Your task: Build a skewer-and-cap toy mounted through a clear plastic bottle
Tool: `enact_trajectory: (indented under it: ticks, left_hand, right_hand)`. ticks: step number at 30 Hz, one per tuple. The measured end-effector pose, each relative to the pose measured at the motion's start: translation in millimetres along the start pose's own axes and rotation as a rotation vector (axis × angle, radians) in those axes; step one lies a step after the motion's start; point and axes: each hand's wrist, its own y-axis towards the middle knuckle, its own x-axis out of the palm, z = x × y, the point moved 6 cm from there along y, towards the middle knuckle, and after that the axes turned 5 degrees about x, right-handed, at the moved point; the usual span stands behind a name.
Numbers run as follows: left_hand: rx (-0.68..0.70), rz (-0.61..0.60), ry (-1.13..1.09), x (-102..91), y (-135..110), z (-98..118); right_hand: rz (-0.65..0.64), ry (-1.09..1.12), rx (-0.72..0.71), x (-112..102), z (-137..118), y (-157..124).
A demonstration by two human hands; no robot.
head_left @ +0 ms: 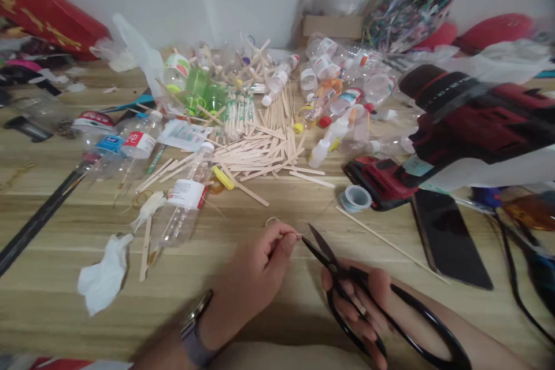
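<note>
My left hand (264,263), with a watch at its wrist, pinches something thin and pale, perhaps a rubber band or string; a small loop (272,220) shows above the knuckles. My right hand (359,306) grips black-handled scissors (336,269), fingers through and around the handles. Their blades are parted, and the tips lie close beside my left thumb and forefinger. A short pale end sticks out from the pinch towards the blades. Beyond my hands lies a heap of wooden craft sticks (255,153). A labelled clear plastic bottle (186,193) lies left of my left hand.
A red and black cordless drill (468,121) stands at the right, beside a phone (451,237), a roll of tape (355,199) and a thin wooden stick (392,245). Crumpled tissue (104,274) and a black rod (41,217) lie left. Several bottles (325,63) crowd the back.
</note>
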Motion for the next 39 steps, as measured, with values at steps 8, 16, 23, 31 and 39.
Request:
enact_trajectory:
  ticks: [8,16,23,31,39]
  left_hand:
    - [0.184,-0.020,0.013,-1.4,1,13]
    - [0.034,-0.064,-0.477,9.4,7,-9]
    - [-0.010,-0.124,-0.943,24.3,10,-13]
    - [-0.074,-0.139,-1.065,24.3,10,-12]
    - [-0.054,-0.196,-0.841,21.6,8,-11]
  right_hand:
    - [0.079,0.174,0.031,4,-16,16]
    - [0.020,0.215,-0.013,3,-12,18]
    - [-0.044,0.223,-0.047,7,-16,20]
    - [0.025,0.159,-0.043,1,-9,23]
    - [0.564,-0.566,-0.154,-33,-42,5]
